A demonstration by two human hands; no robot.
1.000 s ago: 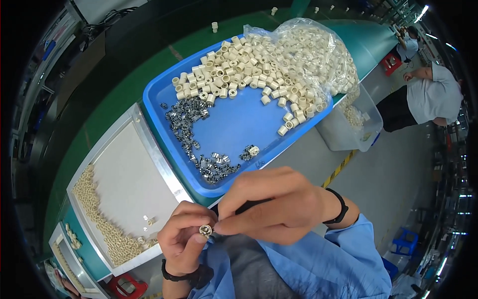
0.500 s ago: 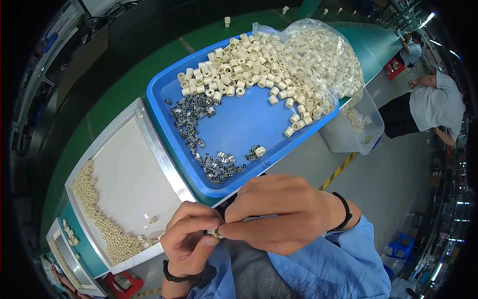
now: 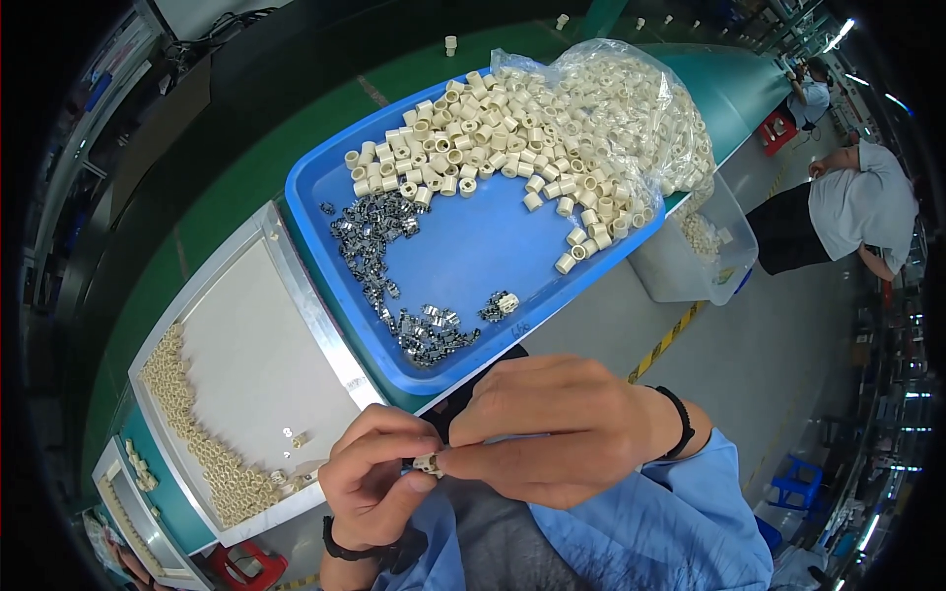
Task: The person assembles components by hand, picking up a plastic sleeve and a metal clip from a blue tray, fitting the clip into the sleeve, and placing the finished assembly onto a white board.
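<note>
A cream fitting (image 3: 428,464) is pinched by the left hand (image 3: 367,485) and right hand (image 3: 564,426); cream sleeves (image 3: 453,157) and metal clips (image 3: 364,239) are held in the blue tray (image 3: 468,241).

A small, cream-coloured, hard-looking piece (image 3: 427,464) with darker markings sat pinched between the thumb and finger of the left hand (image 3: 379,475), its right end against the right hand (image 3: 557,428), partly hidden.
</note>
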